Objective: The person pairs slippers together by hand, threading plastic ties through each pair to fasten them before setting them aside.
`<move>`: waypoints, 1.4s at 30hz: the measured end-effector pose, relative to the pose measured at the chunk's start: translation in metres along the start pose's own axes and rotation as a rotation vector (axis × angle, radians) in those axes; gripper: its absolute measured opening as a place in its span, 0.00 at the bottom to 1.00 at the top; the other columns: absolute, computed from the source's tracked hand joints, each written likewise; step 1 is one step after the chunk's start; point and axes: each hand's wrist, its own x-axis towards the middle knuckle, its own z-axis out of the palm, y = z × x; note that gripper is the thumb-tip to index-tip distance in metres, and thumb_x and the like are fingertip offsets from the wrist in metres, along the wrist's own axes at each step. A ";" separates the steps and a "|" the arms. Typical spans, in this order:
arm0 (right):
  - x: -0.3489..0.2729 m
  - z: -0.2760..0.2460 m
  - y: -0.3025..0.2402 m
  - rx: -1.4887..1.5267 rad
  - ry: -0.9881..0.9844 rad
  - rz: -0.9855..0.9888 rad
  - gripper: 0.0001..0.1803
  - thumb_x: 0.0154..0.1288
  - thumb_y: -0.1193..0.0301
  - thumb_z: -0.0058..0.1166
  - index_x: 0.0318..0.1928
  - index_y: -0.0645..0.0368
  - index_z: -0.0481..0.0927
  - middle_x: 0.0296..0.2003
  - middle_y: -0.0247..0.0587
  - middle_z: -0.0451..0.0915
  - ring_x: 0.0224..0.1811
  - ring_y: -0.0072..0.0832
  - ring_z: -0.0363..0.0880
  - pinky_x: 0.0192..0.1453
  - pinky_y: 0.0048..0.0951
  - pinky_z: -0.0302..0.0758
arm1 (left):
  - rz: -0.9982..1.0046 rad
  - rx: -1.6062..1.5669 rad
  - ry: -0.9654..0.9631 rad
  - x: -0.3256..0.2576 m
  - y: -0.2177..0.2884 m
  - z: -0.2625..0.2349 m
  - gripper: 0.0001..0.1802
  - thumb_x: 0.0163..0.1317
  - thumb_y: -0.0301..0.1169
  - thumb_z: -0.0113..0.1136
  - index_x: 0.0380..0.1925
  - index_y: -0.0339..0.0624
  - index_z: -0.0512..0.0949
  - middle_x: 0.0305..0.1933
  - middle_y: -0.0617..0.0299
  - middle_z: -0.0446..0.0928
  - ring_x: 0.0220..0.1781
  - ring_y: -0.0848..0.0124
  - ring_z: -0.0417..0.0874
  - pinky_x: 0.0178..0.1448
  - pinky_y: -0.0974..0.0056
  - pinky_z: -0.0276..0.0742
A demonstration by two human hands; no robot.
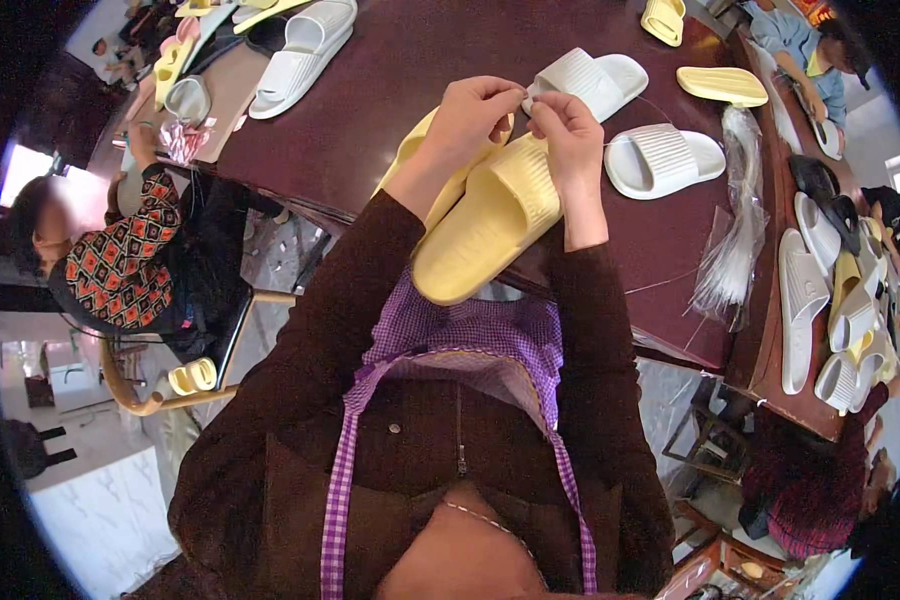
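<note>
My left hand and my right hand meet fingertip to fingertip over the table, each closed in a pinch. Something small and pale sits between the fingertips, too small to make out. Right below them a yellow slide slipper points its heel toward me and overhangs the table's near edge. A second yellow slipper lies beside it, partly behind my left wrist. Beyond my fingers is a white slipper, and another white slipper lies to the right of my right hand.
On the dark red table, a bundle of clear plastic strands lies at right. Grey slippers stand far left; yellow slippers lie far right. More slippers crowd the right-hand table. A person in a patterned top sits at left.
</note>
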 end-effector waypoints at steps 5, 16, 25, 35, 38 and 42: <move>0.000 0.000 -0.002 0.010 -0.042 0.002 0.08 0.59 0.78 0.54 0.39 0.66 0.77 0.29 0.32 0.78 0.27 0.17 0.73 0.33 0.17 0.69 | 0.001 -0.031 -0.021 0.001 0.001 0.002 0.10 0.58 0.31 0.58 0.34 0.34 0.78 0.22 0.68 0.73 0.20 0.82 0.71 0.23 0.77 0.65; -0.004 0.005 -0.004 -0.042 -0.039 0.001 0.09 0.58 0.78 0.54 0.40 0.66 0.78 0.28 0.32 0.77 0.27 0.16 0.72 0.32 0.16 0.69 | 0.076 0.047 0.050 -0.003 -0.002 0.003 0.10 0.59 0.31 0.57 0.36 0.34 0.76 0.22 0.67 0.74 0.21 0.82 0.72 0.21 0.77 0.66; -0.004 0.005 -0.001 -0.084 -0.056 -0.036 0.08 0.58 0.78 0.53 0.38 0.66 0.79 0.26 0.30 0.77 0.27 0.14 0.71 0.31 0.15 0.67 | -0.002 0.017 0.019 -0.003 0.001 -0.001 0.10 0.56 0.30 0.56 0.33 0.34 0.77 0.22 0.66 0.74 0.20 0.81 0.73 0.20 0.76 0.66; -0.005 0.004 -0.001 -0.195 -0.044 -0.022 0.07 0.56 0.74 0.56 0.35 0.64 0.81 0.26 0.33 0.80 0.26 0.16 0.76 0.32 0.16 0.72 | 0.026 -0.077 0.070 -0.002 0.000 -0.001 0.09 0.55 0.29 0.57 0.32 0.34 0.75 0.23 0.64 0.75 0.21 0.80 0.74 0.19 0.76 0.67; -0.005 0.003 0.000 -0.203 -0.046 -0.026 0.07 0.56 0.74 0.56 0.34 0.64 0.81 0.26 0.33 0.80 0.26 0.16 0.76 0.31 0.17 0.72 | 0.041 -0.087 0.077 -0.002 0.000 -0.001 0.08 0.55 0.29 0.58 0.30 0.34 0.76 0.23 0.65 0.75 0.21 0.81 0.75 0.18 0.76 0.67; -0.005 0.005 -0.002 -0.231 -0.037 -0.028 0.07 0.56 0.74 0.56 0.34 0.65 0.81 0.25 0.34 0.80 0.26 0.16 0.76 0.31 0.17 0.72 | 0.040 -0.069 0.072 -0.001 -0.002 -0.002 0.07 0.55 0.29 0.58 0.31 0.35 0.76 0.24 0.64 0.75 0.21 0.80 0.75 0.19 0.76 0.67</move>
